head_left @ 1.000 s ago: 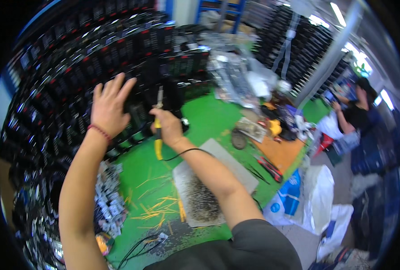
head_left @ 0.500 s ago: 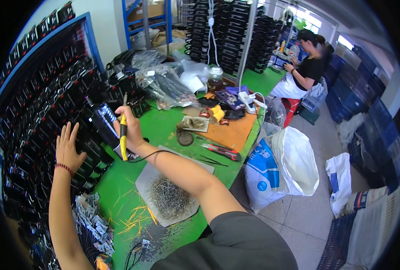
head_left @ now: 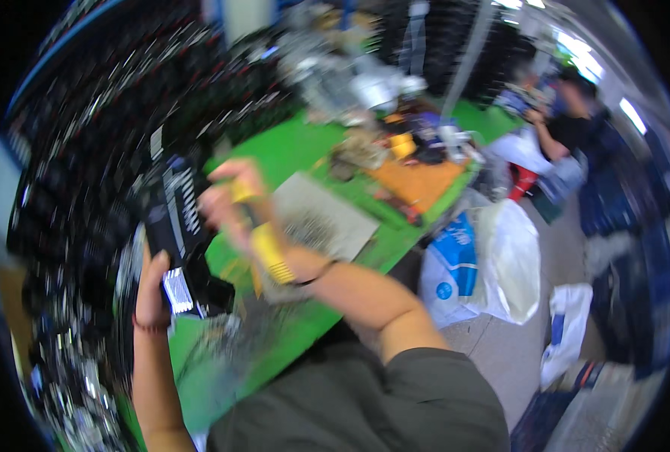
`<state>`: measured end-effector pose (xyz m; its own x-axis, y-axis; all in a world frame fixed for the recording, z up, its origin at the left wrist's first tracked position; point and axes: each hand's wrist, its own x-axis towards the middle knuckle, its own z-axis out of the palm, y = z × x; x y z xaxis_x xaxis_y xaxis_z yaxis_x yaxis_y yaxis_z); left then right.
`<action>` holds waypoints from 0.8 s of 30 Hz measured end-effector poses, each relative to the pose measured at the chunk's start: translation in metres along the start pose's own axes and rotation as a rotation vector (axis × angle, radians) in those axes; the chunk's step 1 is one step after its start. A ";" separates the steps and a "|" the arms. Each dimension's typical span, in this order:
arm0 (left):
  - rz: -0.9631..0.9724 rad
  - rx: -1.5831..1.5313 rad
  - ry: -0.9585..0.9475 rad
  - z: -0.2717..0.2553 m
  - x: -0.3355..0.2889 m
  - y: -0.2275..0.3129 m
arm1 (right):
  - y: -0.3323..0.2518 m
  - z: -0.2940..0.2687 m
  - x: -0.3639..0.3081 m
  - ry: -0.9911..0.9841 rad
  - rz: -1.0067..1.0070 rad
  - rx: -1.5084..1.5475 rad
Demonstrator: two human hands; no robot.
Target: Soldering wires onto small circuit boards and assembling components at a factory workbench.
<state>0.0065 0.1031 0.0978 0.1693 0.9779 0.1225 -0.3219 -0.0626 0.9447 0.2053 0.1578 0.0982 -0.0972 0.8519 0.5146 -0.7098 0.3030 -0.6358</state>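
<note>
Over a green-topped workbench (head_left: 290,151) walled by black racks, left hand (head_left: 152,290) gripping a black boxy unit (head_left: 180,233) pulled off the stack, right hand (head_left: 233,200) closed round a yellow-handled screwdriver (head_left: 263,241) near it, fastening seemingly unfinished.

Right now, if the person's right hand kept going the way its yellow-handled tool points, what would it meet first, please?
Most likely the black module that the left hand holds up: the right hand and its yellow-handled tool aim up-left at it. Motion blur leaves depth unclear.
</note>
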 end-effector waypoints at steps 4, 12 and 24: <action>-0.231 0.083 0.096 -0.043 -0.053 0.025 | -0.026 -0.022 -0.025 -0.030 -0.237 -0.468; -0.491 0.008 0.114 -0.069 -0.069 -0.003 | 0.007 -0.032 -0.078 -0.325 -0.112 -0.918; -0.431 0.457 0.102 -0.112 -0.041 -0.033 | 0.091 -0.005 -0.025 -0.714 -0.290 -1.050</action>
<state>-0.0937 0.0873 0.0275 0.0984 0.9471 -0.3056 0.1894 0.2837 0.9400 0.1468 0.1659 0.0243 -0.6111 0.3843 0.6920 0.0821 0.9003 -0.4274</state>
